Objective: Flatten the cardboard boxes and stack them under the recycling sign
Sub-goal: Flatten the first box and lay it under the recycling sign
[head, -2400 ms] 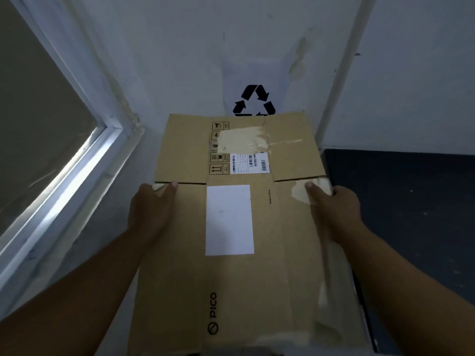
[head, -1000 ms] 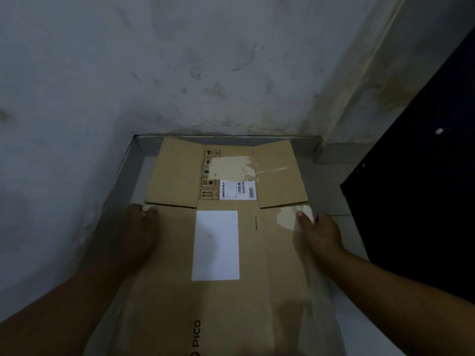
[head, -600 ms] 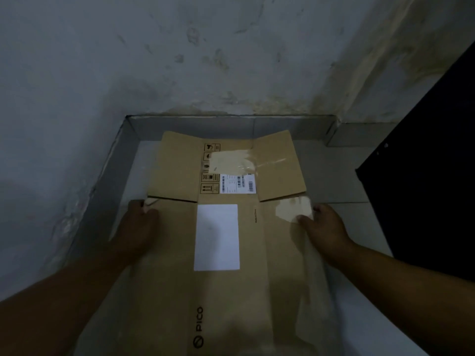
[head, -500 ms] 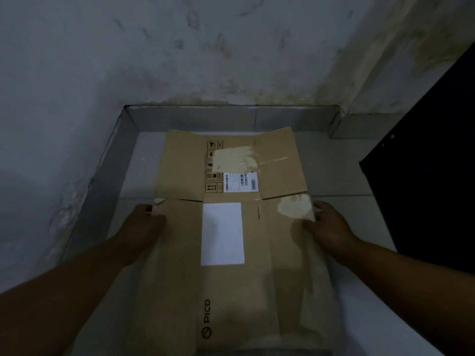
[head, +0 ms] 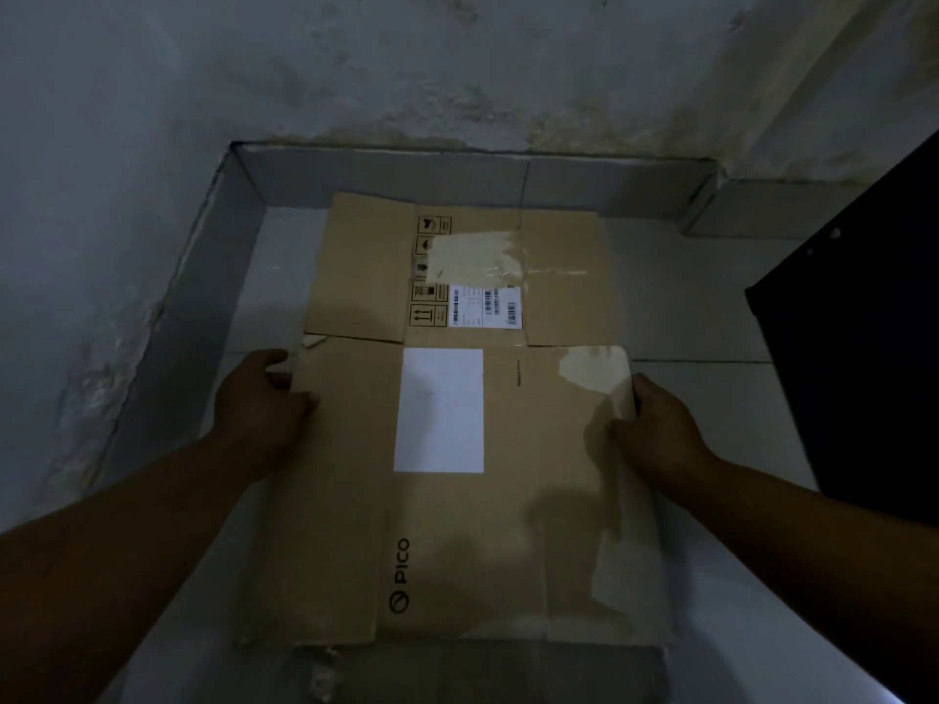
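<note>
A flattened brown cardboard box (head: pixel 513 500) with a white label, a barcode sticker and a PICO logo lies low over the tiled floor in a wall corner. My left hand (head: pixel 259 406) grips its left edge, thumb on top and fingers underneath. On the opposite edge my right hand (head: pixel 658 429) holds it the same way, next to a strip of clear tape. The box's far flaps (head: pixel 366 276) reach towards the back wall. The recycling sign is out of view.
A grey skirting (head: pixel 386 170) runs along the back wall and down the left wall (head: pixel 76 246). A black panel (head: pixel 864 373) stands at the right. Pale floor tiles (head: pixel 701 307) show beside the box on both sides.
The view dropped from the wall with the recycling sign down to the floor corner. The box came down with both hands and now sits close to the floor, farther from the back wall.
</note>
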A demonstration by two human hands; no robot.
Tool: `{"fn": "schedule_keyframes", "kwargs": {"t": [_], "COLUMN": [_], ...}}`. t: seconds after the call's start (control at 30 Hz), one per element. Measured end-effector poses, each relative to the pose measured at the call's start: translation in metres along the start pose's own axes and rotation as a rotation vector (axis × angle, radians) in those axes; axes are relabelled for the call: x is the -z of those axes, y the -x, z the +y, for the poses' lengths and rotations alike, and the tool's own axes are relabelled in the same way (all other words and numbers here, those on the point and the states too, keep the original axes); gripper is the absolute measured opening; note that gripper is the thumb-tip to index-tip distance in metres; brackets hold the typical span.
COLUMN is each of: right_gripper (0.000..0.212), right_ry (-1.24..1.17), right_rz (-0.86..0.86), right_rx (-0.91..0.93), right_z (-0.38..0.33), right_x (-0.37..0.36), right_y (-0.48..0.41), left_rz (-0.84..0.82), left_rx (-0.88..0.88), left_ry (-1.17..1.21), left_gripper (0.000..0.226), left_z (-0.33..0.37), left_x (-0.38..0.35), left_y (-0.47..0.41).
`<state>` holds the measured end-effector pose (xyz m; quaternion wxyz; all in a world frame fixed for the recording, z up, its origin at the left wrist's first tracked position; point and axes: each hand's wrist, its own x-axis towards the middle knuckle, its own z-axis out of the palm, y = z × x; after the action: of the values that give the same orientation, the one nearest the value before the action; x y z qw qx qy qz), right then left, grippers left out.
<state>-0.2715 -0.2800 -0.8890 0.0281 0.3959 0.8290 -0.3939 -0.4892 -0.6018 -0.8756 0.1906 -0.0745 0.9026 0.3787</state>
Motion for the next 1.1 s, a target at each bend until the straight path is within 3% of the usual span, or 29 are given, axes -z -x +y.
{"fn": "schedule_keyframes", "kwargs": {"t": [0.13, 0.2, 0.27, 0.37, 0.47, 0.57, 0.83, 1.1], "right_gripper": [0.042, 0.055, 0.068, 0.056, 0.044, 0.043, 0.04, 0.044], "right_ry": [0.004, 0.063, 0.274, 0.638, 0.717, 0.584, 0.285, 0.16], "right_rz": [0.0, 0.011, 0.034, -0.033, -0.098, -0.089, 0.042, -0.003], "right_rx": [0.028, 0.055, 0.081, 0.229, 0.3, 0.283, 0.317, 0.28], "right_z": [0.001, 0.005, 0.008, 0.004, -0.006, -0.027, -0.124, -0.242], "right_x": [-0.001, -0.002, -0.003, -0.006, -0.001, 0.021, 0.118, 0.243], "right_y": [-0.008, -0.008, -0.003, 0.005, 0.002, -0.008, 0.003, 0.096], "left_rz": [0.042, 0.014, -0.013, -0.077, -0.219, -0.329, -0.188, -0.203], "left_rx": [-0.036, -0.098, -0.187, -0.402, -0.521, -0.453, -0.545, -0.598], "left_ry": [-0.051, -0.202, -0.453, -0.8, -0.996, -0.976, -0.488, -0.397], "left_gripper": [0.056, 0.051, 0.051, 0.052, 0.055, 0.057, 0.062, 0.061], "left_z": [-0.003, -0.005, -0.007, -0.012, 0.007, 0.04, 0.168, 0.31], "left_x": [-0.008, -0.011, -0.011, -0.015, -0.017, -0.009, 0.04, 0.151], "left_y": [-0.005, -0.004, 0.001, 0.012, 0.026, 0.027, 0.072, 0.187]}}
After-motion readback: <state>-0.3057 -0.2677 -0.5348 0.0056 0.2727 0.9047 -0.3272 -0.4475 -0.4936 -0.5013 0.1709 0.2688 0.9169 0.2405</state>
